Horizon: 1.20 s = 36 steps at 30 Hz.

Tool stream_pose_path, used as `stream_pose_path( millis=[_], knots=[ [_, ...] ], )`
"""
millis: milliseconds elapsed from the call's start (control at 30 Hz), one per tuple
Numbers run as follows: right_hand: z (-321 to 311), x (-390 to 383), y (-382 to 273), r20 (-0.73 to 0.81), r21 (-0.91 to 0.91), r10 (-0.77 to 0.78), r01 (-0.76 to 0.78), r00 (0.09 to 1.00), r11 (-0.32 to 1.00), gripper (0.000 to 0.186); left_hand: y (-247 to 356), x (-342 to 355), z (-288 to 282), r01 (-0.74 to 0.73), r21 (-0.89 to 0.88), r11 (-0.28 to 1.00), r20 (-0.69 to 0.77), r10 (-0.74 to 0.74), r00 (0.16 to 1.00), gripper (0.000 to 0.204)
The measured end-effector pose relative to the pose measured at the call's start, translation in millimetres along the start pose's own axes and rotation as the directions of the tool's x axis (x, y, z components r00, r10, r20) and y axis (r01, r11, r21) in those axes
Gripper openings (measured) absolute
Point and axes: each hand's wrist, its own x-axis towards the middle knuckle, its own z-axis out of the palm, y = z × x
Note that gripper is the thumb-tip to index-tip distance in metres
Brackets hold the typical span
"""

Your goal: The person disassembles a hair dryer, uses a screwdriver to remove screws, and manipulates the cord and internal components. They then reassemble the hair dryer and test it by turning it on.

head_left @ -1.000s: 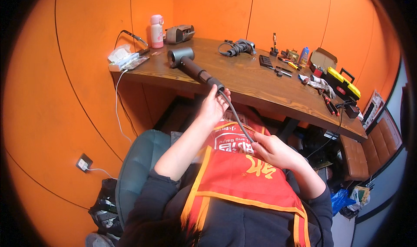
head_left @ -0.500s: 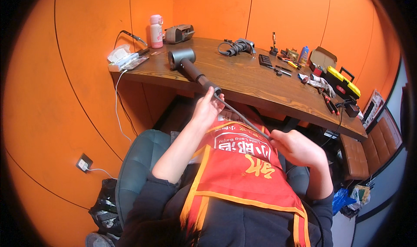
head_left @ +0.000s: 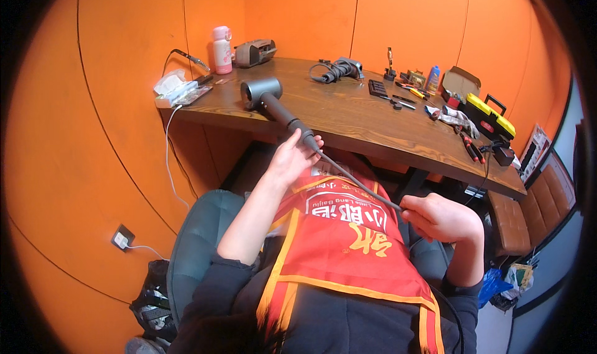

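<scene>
A grey hair dryer (head_left: 281, 110) slants over the near left edge of the table, its wide round head above the tabletop. My left hand (head_left: 291, 160) is closed around the lower end of its handle, thumb on top and fingertips showing on the far side. From that end, a grey power cord (head_left: 364, 186) runs down to the right, stretched nearly straight across my red apron (head_left: 348, 254). My right hand (head_left: 444, 217) grips the cord in a closed fist, in front of my body. The part of the cord beyond this fist is mostly hidden.
Along the wooden table (head_left: 348, 114) lie a coiled cord (head_left: 339, 71), a pink-white bottle (head_left: 222, 50), a soldering iron (head_left: 191, 58), a bit case (head_left: 377, 88), red-handled pliers (head_left: 471, 147) and a yellow-black toolbox (head_left: 491, 116). An orange wall stands close at left.
My right hand has shifted slightly right with the cord. My left hand has moved a little down, and the tapered joint between handle and cord shows more plainly.
</scene>
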Motion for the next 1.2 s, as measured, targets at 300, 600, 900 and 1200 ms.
stream_pose_path(
  millis=[300, 600, 900, 1200],
  knots=[
    [14, -2, -14, -0.001, -0.154, 0.073, -0.072, 0.997, 0.985, 0.018, -13, 3, 9, -0.136, -0.076, 0.988, -0.069, 0.13, 0.989, 0.026],
    [33, -3, -16, -0.161, -0.271, -0.01, -0.034, 0.987, 0.962, 0.016, -10, 5, 5, -0.238, -0.008, 0.971, -0.116, 0.236, 0.965, 0.026],
    [3, -22, -17, -0.014, -0.18, 0.093, -0.094, 0.996, 0.979, 0.016, 5, -8, 4, 0.051, -0.118, 0.992, 0.079, -0.042, 0.996, 0.042],
    [-2, -13, -4, 0.082, -0.053, 0.148, -0.144, 0.986, 0.988, 0.021, 5, 16, -13, -0.132, -0.01, 0.991, -0.162, 0.129, 0.978, 0.038]
  ],
)
